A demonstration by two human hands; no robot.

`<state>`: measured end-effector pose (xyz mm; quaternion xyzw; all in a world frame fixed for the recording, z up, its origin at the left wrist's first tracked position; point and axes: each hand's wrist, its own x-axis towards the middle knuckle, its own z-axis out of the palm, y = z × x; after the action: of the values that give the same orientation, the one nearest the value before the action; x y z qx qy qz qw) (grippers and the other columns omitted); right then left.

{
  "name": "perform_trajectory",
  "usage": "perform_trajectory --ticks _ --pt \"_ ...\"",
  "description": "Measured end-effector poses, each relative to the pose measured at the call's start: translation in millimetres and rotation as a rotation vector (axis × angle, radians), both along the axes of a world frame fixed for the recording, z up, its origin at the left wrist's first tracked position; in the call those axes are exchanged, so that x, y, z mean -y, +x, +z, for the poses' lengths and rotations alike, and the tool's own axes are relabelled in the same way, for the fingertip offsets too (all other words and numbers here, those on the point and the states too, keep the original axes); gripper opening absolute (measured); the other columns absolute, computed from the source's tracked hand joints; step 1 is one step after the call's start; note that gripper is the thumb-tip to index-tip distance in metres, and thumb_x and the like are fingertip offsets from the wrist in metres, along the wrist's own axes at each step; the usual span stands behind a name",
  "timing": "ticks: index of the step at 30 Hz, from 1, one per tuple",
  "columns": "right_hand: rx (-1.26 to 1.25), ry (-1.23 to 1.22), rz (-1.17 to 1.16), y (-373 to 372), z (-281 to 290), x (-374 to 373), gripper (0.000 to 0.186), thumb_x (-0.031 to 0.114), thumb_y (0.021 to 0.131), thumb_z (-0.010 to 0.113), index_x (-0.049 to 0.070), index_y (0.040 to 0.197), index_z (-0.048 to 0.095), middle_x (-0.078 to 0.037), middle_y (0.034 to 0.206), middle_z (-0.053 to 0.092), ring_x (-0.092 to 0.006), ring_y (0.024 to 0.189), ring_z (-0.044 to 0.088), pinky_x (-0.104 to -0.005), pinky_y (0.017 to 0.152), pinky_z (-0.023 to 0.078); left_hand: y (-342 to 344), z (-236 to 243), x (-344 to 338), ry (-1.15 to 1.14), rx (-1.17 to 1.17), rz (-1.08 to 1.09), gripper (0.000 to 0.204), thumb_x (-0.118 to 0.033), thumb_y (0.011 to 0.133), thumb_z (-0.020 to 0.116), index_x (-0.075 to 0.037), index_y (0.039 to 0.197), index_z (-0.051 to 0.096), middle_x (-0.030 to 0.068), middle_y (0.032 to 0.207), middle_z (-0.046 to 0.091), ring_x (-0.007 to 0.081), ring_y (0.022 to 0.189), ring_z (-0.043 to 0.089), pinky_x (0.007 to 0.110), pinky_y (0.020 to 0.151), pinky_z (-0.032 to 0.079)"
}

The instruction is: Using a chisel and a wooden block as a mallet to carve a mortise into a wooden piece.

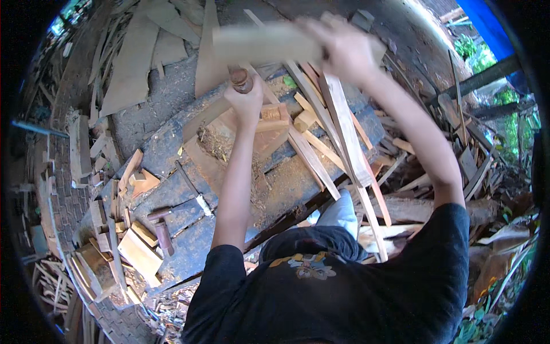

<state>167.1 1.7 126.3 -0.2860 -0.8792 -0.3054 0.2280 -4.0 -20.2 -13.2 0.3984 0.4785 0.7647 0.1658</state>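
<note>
My left hand (244,104) is wrapped round an upright cylindrical wooden handle (241,82), held over a light-brown carved wooden piece (275,117). The handle's lower end is hidden by my hand. High on the right, my right hand (348,53) grips a long wooden block (258,43), blurred by motion and raised beyond the handle's top. Beneath the carved piece lies a wider board (206,175) strewn with shavings, on a worn blue work surface (166,200).
Long wood strips (349,143) cross the right side of the surface. A hammer-like tool (163,232), a metal rod (186,180) and offcuts (140,255) lie at the left. Large flat sheets (132,69) lie beyond, and piled scrap wood (407,178) flanks the right.
</note>
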Motion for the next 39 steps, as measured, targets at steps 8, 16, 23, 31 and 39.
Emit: perform_trajectory --ticks 8,16,23,31,39 --pt "-1.321 -0.278 0.337 -12.5 45.1 20.7 0.053 0.013 0.068 0.059 0.0 0.114 0.039 -0.014 0.088 0.055 -0.0249 0.074 0.055 -0.0373 0.067 0.047 10.8 10.8 -8.5 0.049 -0.117 0.054 0.009 -0.003 0.071 0.061 0.005 0.073 0.058 0.0044 0.066 0.059 0.0096 0.061 0.054 0.024 0.057 0.043" --pt "-0.916 -0.056 0.218 -8.6 67.3 21.9 0.046 0.009 0.062 0.061 0.0 0.105 0.048 -0.011 0.082 0.056 -0.0207 0.074 0.056 -0.0355 0.069 0.046 13.9 3.8 -15.2 -0.02 -0.218 -0.015 0.01 -0.004 0.07 0.062 0.003 0.073 0.056 0.0018 0.064 0.056 0.0089 0.056 0.052 0.024 0.055 0.043" --pt "0.0 -0.038 -0.147 9.9 -6.3 18.2 0.06 0.004 0.057 0.062 0.007 0.114 0.047 -0.012 0.083 0.052 -0.0225 0.078 0.052 -0.0363 0.067 0.044 10.8 14.7 -10.6 0.029 -0.05 -0.041 0.008 -0.003 0.067 0.063 0.002 0.069 0.057 0.0028 0.062 0.057 0.008 0.057 0.054 0.024 0.053 0.043" --pt "-1.384 -0.146 0.36 -15.1 29.7 20.0 0.052 0.012 0.062 0.062 -0.003 0.109 0.043 -0.015 0.09 0.052 -0.0192 0.082 0.053 -0.0317 0.073 0.046 9.8 11.8 -15.6 -0.027 -0.124 -0.041 0.008 -0.001 0.067 0.063 0.002 0.072 0.057 0.0005 0.059 0.055 0.0063 0.055 0.052 0.023 0.049 0.041" --pt "-1.013 -0.247 0.137 0.1 39.1 6.9 0.059 0.008 0.054 0.066 0.006 0.111 0.048 -0.009 0.093 0.058 -0.0272 0.083 0.055 -0.0365 0.072 0.044 10.0 3.1 -20.0 -0.022 -0.104 -0.027 0.008 -0.002 0.066 0.063 0.0 0.066 0.055 0.0015 0.06 0.056 0.0079 0.055 0.053 0.024 0.052 0.042"
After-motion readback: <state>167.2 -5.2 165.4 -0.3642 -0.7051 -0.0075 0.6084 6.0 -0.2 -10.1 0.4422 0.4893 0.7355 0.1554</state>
